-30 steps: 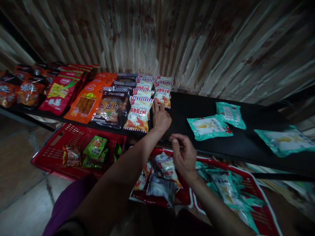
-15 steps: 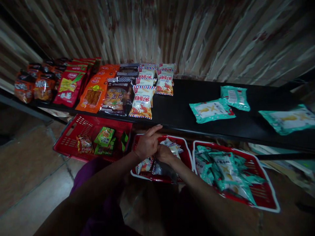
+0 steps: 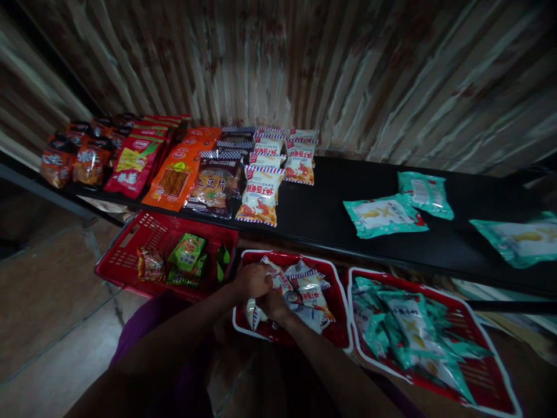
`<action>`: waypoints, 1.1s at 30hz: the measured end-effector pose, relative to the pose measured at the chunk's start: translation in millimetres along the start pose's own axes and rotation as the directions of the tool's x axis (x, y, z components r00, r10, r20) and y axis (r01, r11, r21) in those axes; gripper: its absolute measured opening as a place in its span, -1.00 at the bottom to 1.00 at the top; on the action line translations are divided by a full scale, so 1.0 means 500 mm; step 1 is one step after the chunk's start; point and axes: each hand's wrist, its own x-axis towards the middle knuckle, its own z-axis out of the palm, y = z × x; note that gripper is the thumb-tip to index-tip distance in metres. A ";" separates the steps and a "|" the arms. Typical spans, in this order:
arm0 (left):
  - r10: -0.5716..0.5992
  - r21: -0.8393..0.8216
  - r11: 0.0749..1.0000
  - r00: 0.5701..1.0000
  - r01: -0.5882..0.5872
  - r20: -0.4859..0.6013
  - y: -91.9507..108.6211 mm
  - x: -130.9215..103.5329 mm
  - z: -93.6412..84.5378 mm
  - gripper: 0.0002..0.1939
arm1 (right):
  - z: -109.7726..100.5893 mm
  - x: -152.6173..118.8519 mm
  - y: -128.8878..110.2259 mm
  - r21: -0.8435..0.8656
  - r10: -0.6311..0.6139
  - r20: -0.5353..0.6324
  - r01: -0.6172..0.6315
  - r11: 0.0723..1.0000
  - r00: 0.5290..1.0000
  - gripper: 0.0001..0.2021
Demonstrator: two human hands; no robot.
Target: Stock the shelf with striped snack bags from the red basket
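Observation:
Both my hands are together over the left part of the middle red basket [image 3: 343, 313]. My left hand [image 3: 252, 281] has its fingers curled in around a white shrimp snack bag [image 3: 253, 314], whose end pokes out below. Against it is my right hand [image 3: 275, 303], closed at the same bag, with its fingertips partly hidden. More white shrimp snack bags [image 3: 312, 290] lie loose in the basket just right of my hands. On the black shelf [image 3: 317, 223] above, matching shrimp snack bags [image 3: 260, 194] stand in two rows.
Teal snack bags [image 3: 385, 215] lie flat on the shelf's right. Brown potato chip bags [image 3: 213, 186], orange bags [image 3: 174, 180], red bags [image 3: 134, 165] and orange-black bags [image 3: 90, 162] line its left. A left basket [image 3: 117, 255] holds green packets [image 3: 188, 252]; a right basket [image 3: 500, 371] holds teal bags.
My left hand, fingers stretched out before, has moved down and curled in. My right hand has shifted left and down beside it, exposing more bags. The view has tilted slightly upward.

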 end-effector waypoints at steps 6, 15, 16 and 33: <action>0.013 -0.147 0.989 0.999 -0.020 -0.046 0.001 0.009 -0.056 -0.72 | -0.146 -0.043 0.012 0.186 -0.054 0.131 0.029 0.982 0.990 -0.91; 0.214 -0.884 0.468 0.968 0.013 0.128 0.070 -0.018 -0.142 -0.55 | -0.423 -0.220 -0.034 0.571 -0.186 -0.183 0.259 0.779 0.965 -0.77; 0.218 -0.940 0.332 0.964 0.075 0.154 0.084 -0.020 -0.145 -0.52 | -0.432 -0.229 -0.041 0.561 -0.166 -0.259 0.288 0.776 0.952 -0.77; 0.043 -0.995 0.086 0.998 -0.055 -0.052 0.205 0.002 -0.182 -0.72 | -0.459 -0.244 -0.047 0.663 0.139 -0.678 0.519 0.539 0.722 -0.68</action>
